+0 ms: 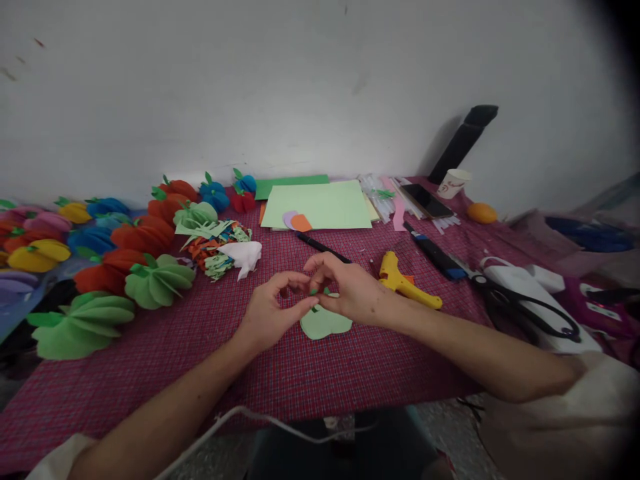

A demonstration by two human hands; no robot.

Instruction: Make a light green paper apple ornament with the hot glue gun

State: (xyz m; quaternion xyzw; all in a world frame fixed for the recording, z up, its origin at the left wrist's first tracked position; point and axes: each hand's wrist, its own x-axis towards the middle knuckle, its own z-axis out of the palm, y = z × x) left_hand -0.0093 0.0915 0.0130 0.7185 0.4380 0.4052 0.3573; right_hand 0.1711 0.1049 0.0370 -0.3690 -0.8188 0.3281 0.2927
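Over the middle of the table, my left hand (273, 305) and my right hand (356, 290) meet fingertip to fingertip. Both are closed in a pinch on a small dark green paper piece (314, 293), mostly covered by the fingers. Directly beneath lies a pale green paper pumpkin shape (326, 325), its upper part hidden by my right hand. A yellow hot glue gun (404, 283) rests just right of my right wrist. Beyond the hands lie a black pen (323, 247) and a crumpled white tissue (245, 255).
Finished paper pumpkins (157, 280) in several colours crowd the left side. Paper scraps (215, 253) lie beside them. Pale green sheets (317, 205) are stacked at the back. To the right are a utility knife (435, 253), scissors (525, 303), a phone (427, 201) and a paper cup (454, 183).
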